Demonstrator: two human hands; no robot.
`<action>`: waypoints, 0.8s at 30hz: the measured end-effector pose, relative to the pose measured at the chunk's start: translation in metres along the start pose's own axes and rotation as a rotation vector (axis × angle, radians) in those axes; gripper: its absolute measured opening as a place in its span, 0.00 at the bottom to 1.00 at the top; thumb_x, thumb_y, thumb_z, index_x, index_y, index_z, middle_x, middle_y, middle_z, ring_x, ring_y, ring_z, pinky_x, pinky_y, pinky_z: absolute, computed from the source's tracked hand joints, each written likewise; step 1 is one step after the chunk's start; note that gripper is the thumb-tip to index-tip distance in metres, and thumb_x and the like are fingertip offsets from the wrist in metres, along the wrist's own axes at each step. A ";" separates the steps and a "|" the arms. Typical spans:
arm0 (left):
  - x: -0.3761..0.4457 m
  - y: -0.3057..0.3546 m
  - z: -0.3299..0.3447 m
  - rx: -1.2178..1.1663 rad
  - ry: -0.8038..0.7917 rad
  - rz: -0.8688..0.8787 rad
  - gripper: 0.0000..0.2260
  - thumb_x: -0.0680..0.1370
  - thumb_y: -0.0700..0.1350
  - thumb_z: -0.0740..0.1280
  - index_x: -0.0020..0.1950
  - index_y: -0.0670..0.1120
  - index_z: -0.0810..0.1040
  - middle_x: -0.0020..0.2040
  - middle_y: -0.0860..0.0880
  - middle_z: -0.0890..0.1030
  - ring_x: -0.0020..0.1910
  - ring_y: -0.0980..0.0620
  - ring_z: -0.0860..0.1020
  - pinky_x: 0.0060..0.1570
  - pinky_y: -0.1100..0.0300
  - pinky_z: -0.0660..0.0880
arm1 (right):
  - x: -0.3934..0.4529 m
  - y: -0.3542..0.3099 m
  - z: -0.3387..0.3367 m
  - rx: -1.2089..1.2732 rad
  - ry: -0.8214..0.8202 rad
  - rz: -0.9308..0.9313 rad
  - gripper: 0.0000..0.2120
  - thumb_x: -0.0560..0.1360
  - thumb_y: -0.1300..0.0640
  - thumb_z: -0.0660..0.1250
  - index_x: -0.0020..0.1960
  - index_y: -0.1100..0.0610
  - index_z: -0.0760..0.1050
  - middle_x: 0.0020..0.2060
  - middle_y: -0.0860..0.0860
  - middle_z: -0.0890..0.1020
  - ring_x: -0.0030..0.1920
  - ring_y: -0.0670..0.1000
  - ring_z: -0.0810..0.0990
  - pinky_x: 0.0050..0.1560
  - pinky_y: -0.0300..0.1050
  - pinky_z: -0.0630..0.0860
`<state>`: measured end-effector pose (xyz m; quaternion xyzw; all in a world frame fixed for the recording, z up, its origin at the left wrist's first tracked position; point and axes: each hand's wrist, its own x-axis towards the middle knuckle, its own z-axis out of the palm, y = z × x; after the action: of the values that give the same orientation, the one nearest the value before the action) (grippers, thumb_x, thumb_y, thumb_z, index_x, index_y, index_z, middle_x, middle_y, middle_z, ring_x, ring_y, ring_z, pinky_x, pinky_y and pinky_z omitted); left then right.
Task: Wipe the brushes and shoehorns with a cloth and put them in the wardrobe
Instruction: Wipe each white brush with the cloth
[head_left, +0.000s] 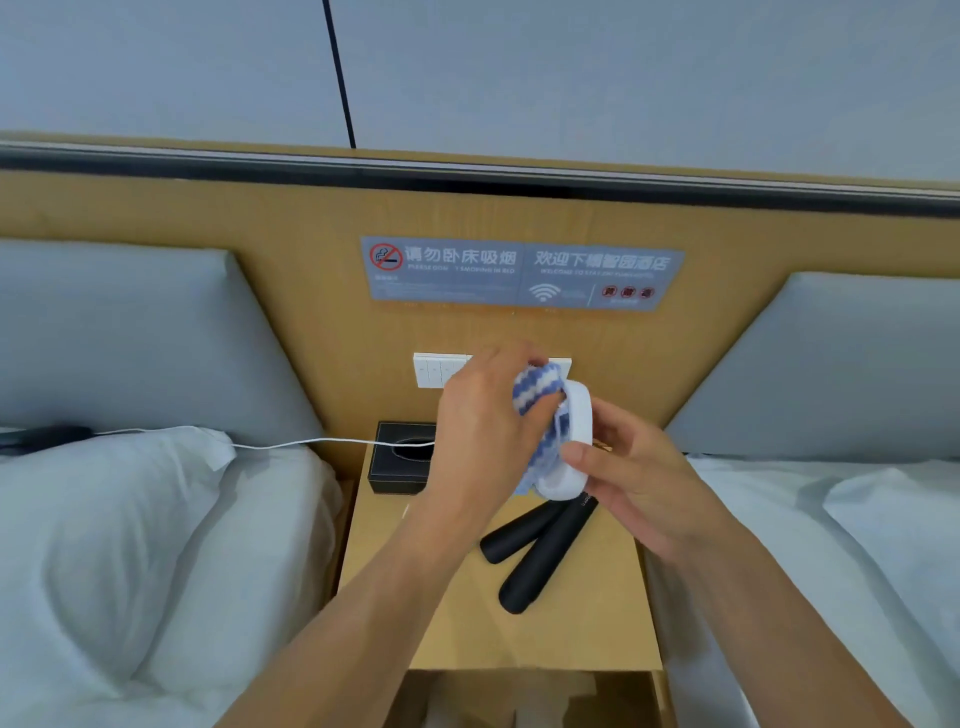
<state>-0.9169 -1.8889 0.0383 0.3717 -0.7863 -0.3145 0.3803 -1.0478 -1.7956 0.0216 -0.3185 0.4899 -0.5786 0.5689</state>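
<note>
Centre of frame: my left hand (483, 426) bunches a blue-and-white striped cloth (537, 387) against a white oval plastic brush (574, 441), which my right hand (639, 478) pinches by its edge. Lower centre: two black plastic shoehorns (540, 551) lie touching on the wooden nightstand (447, 613). Behind: black tissue box (397, 457).

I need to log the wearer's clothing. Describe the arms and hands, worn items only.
Both forearms are bare up to the frame's lower edge: no sleeves show. The left hand and right hand wear no gloves. No rings, watch or wristbands are visible. No markings show on either arm.
</note>
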 end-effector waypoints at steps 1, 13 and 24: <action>-0.001 0.002 0.002 0.021 0.003 0.027 0.10 0.73 0.43 0.73 0.53 0.49 0.80 0.47 0.54 0.80 0.44 0.56 0.77 0.44 0.61 0.74 | 0.000 -0.004 0.000 -0.016 -0.024 -0.009 0.24 0.71 0.60 0.74 0.67 0.57 0.77 0.64 0.61 0.79 0.65 0.62 0.78 0.62 0.54 0.79; -0.004 0.007 -0.006 0.015 -0.029 0.302 0.08 0.73 0.34 0.73 0.50 0.39 0.85 0.47 0.46 0.79 0.46 0.52 0.78 0.43 0.57 0.76 | 0.008 -0.024 0.000 0.024 -0.018 -0.066 0.27 0.67 0.59 0.78 0.66 0.55 0.77 0.59 0.62 0.82 0.58 0.59 0.82 0.55 0.51 0.81; 0.010 0.014 -0.054 0.154 -0.507 0.491 0.08 0.73 0.38 0.74 0.51 0.45 0.86 0.50 0.51 0.82 0.48 0.54 0.79 0.46 0.57 0.76 | 0.003 -0.029 -0.003 -0.116 -0.158 0.020 0.33 0.70 0.63 0.74 0.71 0.44 0.72 0.60 0.59 0.82 0.58 0.57 0.82 0.59 0.53 0.80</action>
<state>-0.8812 -1.9016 0.0810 0.1097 -0.9429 -0.2356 0.2083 -1.0614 -1.8013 0.0471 -0.3907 0.4793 -0.5168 0.5920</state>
